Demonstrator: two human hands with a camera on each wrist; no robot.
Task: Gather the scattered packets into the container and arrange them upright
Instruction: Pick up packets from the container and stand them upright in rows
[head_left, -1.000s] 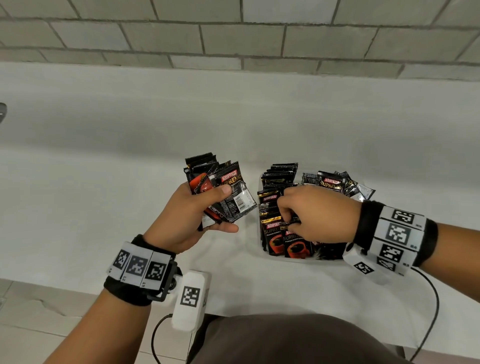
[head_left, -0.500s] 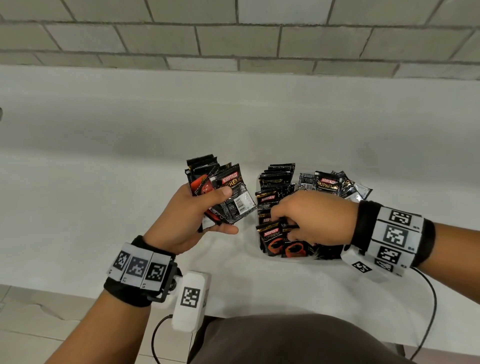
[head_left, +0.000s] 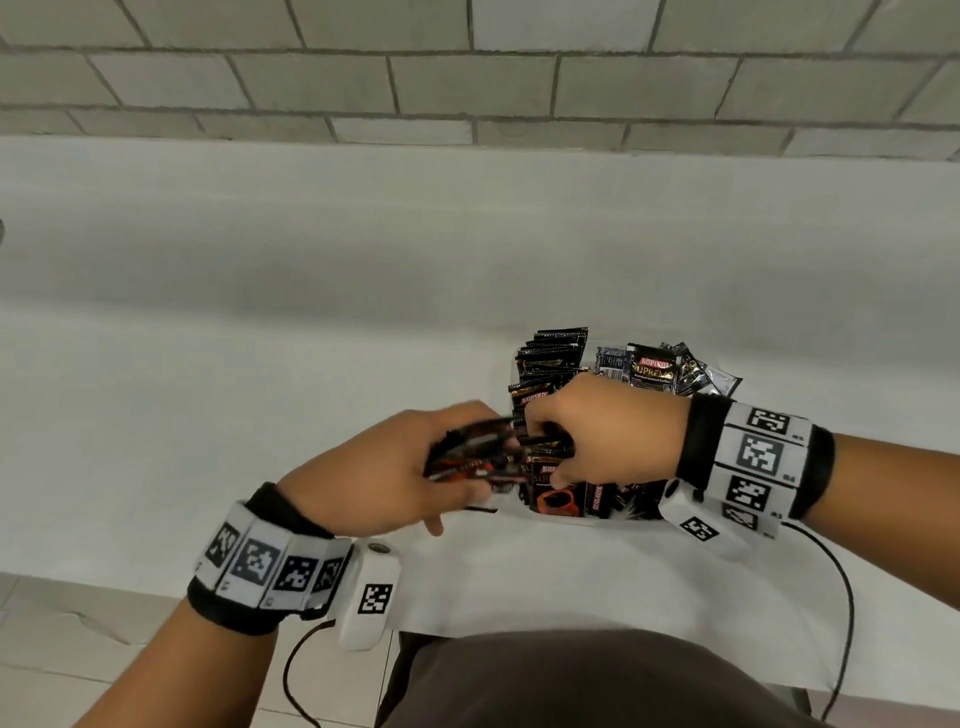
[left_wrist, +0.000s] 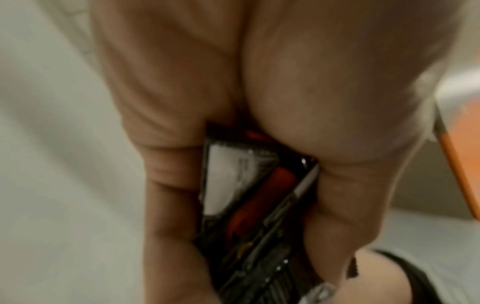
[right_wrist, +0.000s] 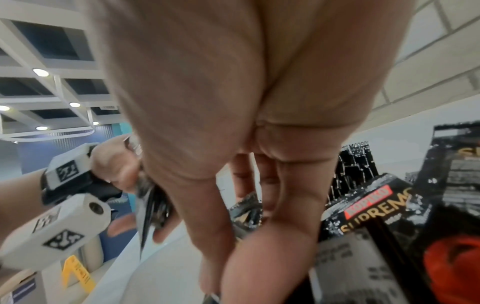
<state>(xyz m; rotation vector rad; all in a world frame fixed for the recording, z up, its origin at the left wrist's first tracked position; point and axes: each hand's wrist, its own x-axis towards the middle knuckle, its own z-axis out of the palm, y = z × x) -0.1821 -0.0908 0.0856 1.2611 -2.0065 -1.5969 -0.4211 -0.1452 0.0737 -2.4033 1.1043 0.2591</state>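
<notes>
Left hand (head_left: 395, 467): my fingers clamp a packet stack (head_left: 472, 457), at 9 o'clock of the container (head_left: 524, 512).
Right hand (head_left: 602, 431): curled into upright packets (head_left: 550, 364); grip unclear.
Risk: stack fans, knocks row flat, I reckon.

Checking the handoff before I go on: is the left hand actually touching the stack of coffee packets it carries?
Touching. The left wrist view shows the left hand with fingers and thumb clamped on both sides of the stack of coffee packets, no gap.
</notes>
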